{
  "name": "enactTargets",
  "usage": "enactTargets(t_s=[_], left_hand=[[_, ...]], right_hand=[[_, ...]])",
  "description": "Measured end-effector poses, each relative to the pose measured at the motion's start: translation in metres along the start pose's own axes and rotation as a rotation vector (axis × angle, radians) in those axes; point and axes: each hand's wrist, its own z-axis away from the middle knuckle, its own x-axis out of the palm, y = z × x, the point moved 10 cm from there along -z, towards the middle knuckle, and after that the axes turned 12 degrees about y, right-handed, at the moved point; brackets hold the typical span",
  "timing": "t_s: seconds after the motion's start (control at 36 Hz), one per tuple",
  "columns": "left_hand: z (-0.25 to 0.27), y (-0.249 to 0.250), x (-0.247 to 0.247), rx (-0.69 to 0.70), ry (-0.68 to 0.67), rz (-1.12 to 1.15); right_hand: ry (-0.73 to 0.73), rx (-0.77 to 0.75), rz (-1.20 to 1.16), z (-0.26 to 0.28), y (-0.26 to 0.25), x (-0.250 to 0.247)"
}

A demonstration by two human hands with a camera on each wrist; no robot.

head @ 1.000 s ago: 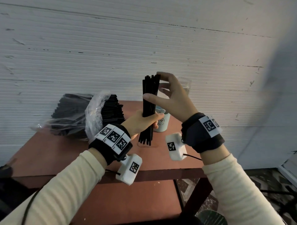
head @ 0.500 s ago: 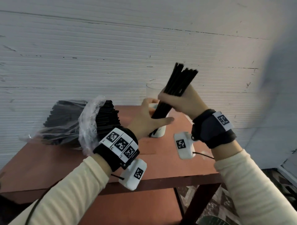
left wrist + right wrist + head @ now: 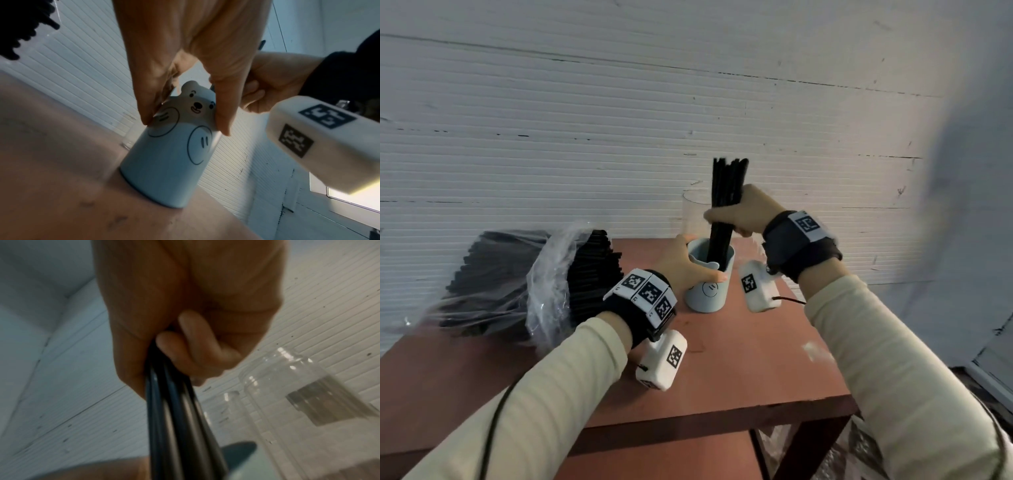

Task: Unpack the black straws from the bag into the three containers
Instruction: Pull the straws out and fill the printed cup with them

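Note:
My right hand (image 3: 736, 214) grips a bundle of black straws (image 3: 726, 192) upright, its lower ends down inside a pale blue bear cup (image 3: 709, 294) on the red-brown table (image 3: 739, 370). In the right wrist view my curled fingers (image 3: 185, 344) wrap the straws (image 3: 174, 418). My left hand (image 3: 688, 263) holds the cup's rim; in the left wrist view thumb and fingers (image 3: 224, 113) pinch the cup (image 3: 170, 162) at its top. A clear plastic bag (image 3: 544, 284) full of black straws (image 3: 510, 274) lies on its side at the table's left.
A clear glass jar (image 3: 693, 212) stands behind the blue cup by the white ribbed wall (image 3: 619, 137); in the right wrist view the jar (image 3: 287, 386) stands with another clear container (image 3: 232, 404) beside it. The table's front edge (image 3: 722, 414) is near my arms.
My right hand swung the tilted straw bundle upright and lowered its ends into the blue cup. My left hand, which held the bundle first, now holds the cup's rim.

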Motion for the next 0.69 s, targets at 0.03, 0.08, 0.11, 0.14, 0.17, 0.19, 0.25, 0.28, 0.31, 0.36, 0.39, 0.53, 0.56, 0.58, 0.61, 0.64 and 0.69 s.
enactTargets(t_s=[0.03, 0.08, 0.11, 0.14, 0.17, 0.19, 0.25, 0.28, 0.31, 0.36, 0.39, 0.53, 0.56, 0.58, 0.61, 0.64, 0.69], left_hand=[[-0.001, 0.000, 0.000, 0.018, 0.005, 0.005], [0.000, -0.003, -0.002, -0.012, 0.023, 0.021], [0.000, -0.004, -0.002, -0.018, 0.034, 0.021], [-0.002, -0.005, -0.001, -0.014, 0.037, 0.024], [0.000, -0.003, -0.001, -0.013, 0.031, 0.036], [-0.001, -0.002, -0.001, -0.005, 0.032, 0.053], [-0.001, 0.001, -0.002, 0.007, 0.031, 0.085], [0.001, 0.002, -0.002, 0.002, 0.029, 0.086], [0.000, 0.003, -0.002, 0.014, 0.032, 0.087], [-0.001, 0.002, 0.000, 0.020, 0.022, 0.065], [-0.006, -0.002, 0.002, 0.019, 0.018, 0.064], [-0.005, -0.002, 0.001, 0.021, 0.035, 0.052], [-0.003, 0.001, 0.000, 0.021, 0.036, 0.045], [-0.002, 0.002, -0.001, 0.023, 0.038, 0.033], [0.002, 0.006, -0.001, 0.027, 0.033, 0.025], [0.004, 0.006, -0.001, 0.031, 0.032, 0.023], [0.007, 0.005, -0.005, 0.027, 0.039, 0.034]], right_hand=[[-0.032, 0.022, 0.038, 0.001, 0.004, 0.007], [-0.065, 0.066, 0.097, 0.002, 0.011, 0.015], [-0.082, 0.090, 0.112, 0.003, 0.015, 0.019], [-0.105, 0.119, 0.107, 0.004, 0.019, 0.024], [-0.129, 0.147, 0.083, 0.006, 0.022, 0.029], [-0.145, 0.166, 0.049, 0.007, 0.024, 0.033], [-0.147, 0.174, -0.024, 0.009, 0.023, 0.036], [-0.135, 0.167, -0.054, 0.009, 0.022, 0.035], [-0.120, 0.155, -0.073, 0.009, 0.021, 0.033], [-0.079, 0.125, -0.073, 0.008, 0.020, 0.029], [-0.058, 0.107, -0.058, 0.007, 0.020, 0.026], [-0.009, 0.081, -0.062, 0.005, 0.023, 0.021], [0.004, 0.085, -0.067, 0.004, 0.025, 0.020], [0.024, 0.088, -0.060, 0.004, 0.027, 0.018], [0.053, 0.083, -0.042, 0.004, 0.028, 0.014], [0.092, 0.067, -0.019, 0.004, 0.027, 0.008], [0.206, -0.002, 0.027, 0.007, 0.020, -0.006]])
